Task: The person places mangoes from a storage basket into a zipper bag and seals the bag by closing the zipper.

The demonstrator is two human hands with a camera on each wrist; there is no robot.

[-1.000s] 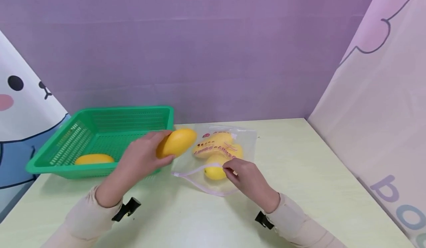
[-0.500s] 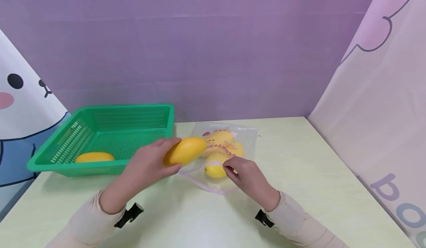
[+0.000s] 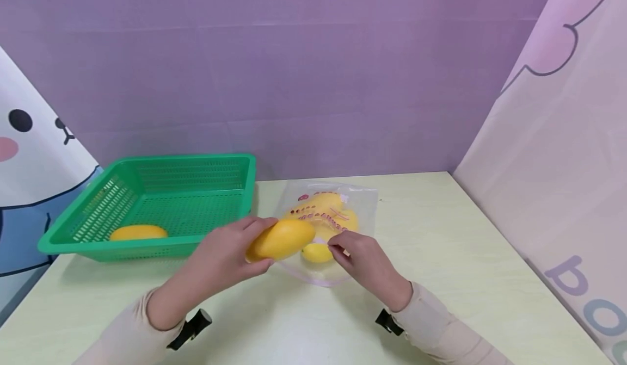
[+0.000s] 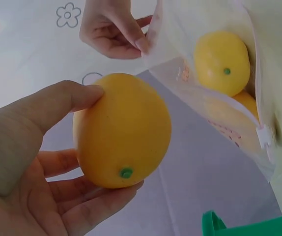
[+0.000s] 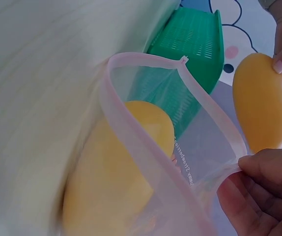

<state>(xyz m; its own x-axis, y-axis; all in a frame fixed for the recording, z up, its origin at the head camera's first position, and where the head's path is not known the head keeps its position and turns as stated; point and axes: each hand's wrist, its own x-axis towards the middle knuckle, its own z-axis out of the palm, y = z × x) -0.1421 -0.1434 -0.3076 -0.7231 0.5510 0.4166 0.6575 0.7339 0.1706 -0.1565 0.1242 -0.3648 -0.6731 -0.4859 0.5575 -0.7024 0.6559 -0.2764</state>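
My left hand point(image 3: 227, 253) grips a smooth yellow mango point(image 3: 284, 239), thumb on one side and fingers on the other. A green stem end shows on this mango point(image 4: 124, 132) in the left wrist view. On the table lies a clear zip bag point(image 3: 364, 196) with red print and several yellow fruits point(image 3: 317, 252) inside. My right hand point(image 3: 364, 261) pinches the upper lip of the bag's mouth, which gapes wide in the right wrist view, its pink zip edge point(image 5: 143, 60) looping round. The held mango is outside the bag, just left of its mouth.
A green plastic basket point(image 3: 147, 249) stands at the left of the table, with another yellow mango point(image 3: 139, 232) in its near left part. A purple cloth point(image 3: 313, 82) hangs behind the table point(image 3: 441, 234), and a printed pale cloth point(image 3: 563, 180) rises along the right side.
My left hand has carried the mango right and a little toward me, from beside the basket to the bag's mouth. My right hand keeps its pinch on the bag in the same place.
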